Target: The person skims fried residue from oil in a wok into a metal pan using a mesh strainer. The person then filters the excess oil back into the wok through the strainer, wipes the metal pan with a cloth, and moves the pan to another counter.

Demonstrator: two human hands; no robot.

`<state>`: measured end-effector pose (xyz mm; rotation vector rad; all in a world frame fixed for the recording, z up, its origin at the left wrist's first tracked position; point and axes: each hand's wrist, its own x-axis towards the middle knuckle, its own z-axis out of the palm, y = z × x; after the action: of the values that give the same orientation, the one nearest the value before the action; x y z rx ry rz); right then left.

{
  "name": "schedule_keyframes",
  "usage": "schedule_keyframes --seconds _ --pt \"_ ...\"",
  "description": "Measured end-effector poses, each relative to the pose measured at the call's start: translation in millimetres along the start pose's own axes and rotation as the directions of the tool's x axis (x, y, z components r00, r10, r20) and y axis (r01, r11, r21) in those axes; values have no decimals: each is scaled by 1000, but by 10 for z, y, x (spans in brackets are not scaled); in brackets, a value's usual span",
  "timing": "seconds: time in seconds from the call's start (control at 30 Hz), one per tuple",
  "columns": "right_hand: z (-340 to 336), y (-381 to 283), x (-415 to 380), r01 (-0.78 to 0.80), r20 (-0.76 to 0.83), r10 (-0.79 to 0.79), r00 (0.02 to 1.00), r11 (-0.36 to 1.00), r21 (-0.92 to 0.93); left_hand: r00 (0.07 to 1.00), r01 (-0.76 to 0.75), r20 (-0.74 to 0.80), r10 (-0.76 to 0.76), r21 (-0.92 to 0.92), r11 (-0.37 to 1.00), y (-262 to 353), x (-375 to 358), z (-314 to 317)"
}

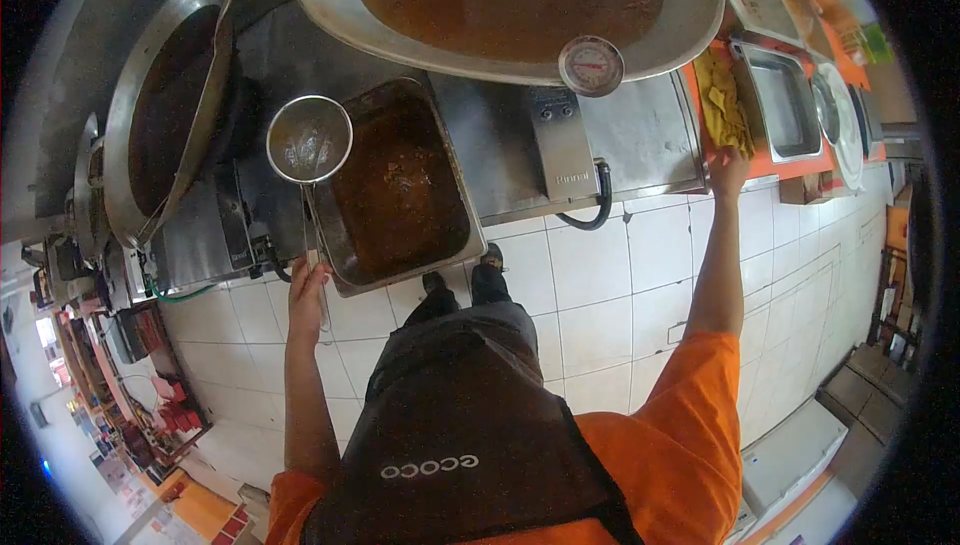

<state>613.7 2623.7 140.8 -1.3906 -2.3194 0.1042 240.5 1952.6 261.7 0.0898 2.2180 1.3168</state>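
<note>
My left hand is closed round the handle of a round wire strainer. The strainer's bowl lies over the left edge of a deep metal tray that holds dark brown liquid with bits in it. Out to the right, my right hand grips the lower end of a yellow cloth on the orange counter. A large metal wok with brown liquid stands at the top, and a dial thermometer sits at its near rim.
Another wok with dark contents stands at the left. A burner control box with a black hose is on the steel counter's front. Right of the cloth are a rectangular steel container and white plates. Tiled floor lies below.
</note>
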Motion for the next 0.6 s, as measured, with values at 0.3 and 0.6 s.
schedule_keyframes --seconds 0.3,0.6 --pt "-2074 -1615 -685 -15 -161 175 971 722 692 1000 3 -16 -4 -80 997 -26 89 -40" --pt "-1069 -3163 -1806 -543 564 53 824 359 759 997 72 -10 -75 -161 984 -47 52 -26"
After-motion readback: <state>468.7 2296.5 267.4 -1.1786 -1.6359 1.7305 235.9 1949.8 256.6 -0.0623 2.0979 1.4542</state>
